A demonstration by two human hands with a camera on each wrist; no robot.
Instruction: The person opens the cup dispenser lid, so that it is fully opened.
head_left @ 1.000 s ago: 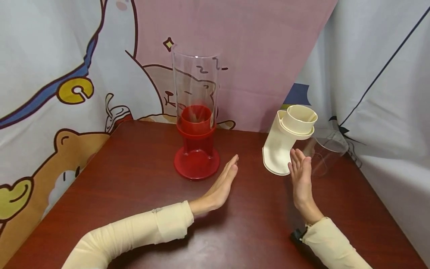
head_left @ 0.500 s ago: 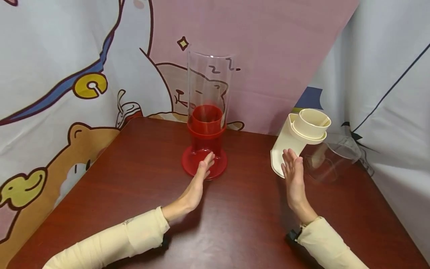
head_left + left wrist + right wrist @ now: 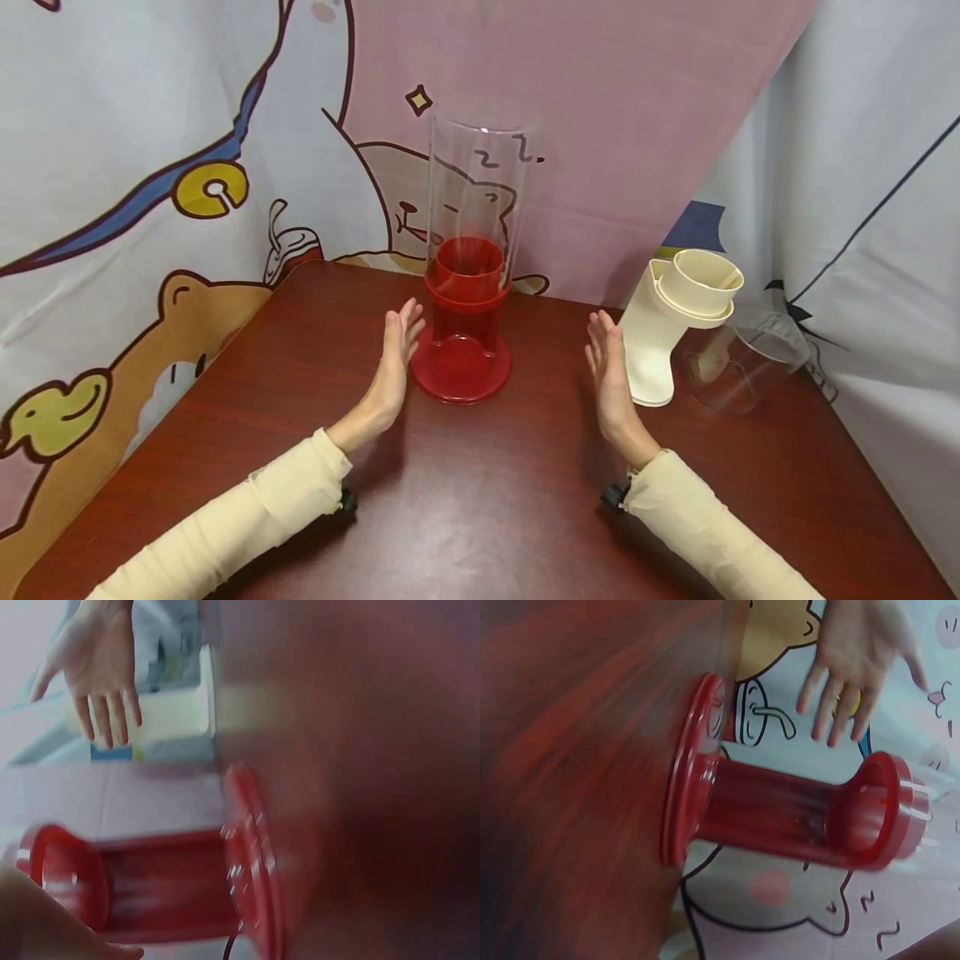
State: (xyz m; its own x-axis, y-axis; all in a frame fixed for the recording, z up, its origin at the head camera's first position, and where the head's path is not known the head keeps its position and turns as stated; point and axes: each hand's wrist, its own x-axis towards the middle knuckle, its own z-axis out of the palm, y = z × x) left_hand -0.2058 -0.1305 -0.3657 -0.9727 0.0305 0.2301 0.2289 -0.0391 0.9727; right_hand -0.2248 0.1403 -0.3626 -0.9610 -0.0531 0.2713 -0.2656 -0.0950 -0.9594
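The left hand (image 3: 393, 358) and right hand (image 3: 609, 379) are flanking the red dispenser (image 3: 462, 333), which is standing upright on the worktop (image 3: 480, 500); both palms are flat, fingers straight, gripping nothing.

Red dispenser stand (image 3: 461, 350), cream dispenser stand (image 3: 660, 333), cartoon-print backdrop (image 3: 150, 167)

Left hand (image 3: 393, 367) and right hand (image 3: 609, 385) stand on edge, palms facing, fingers (image 3: 405, 322) straight, sleeved forearms stretched forward.
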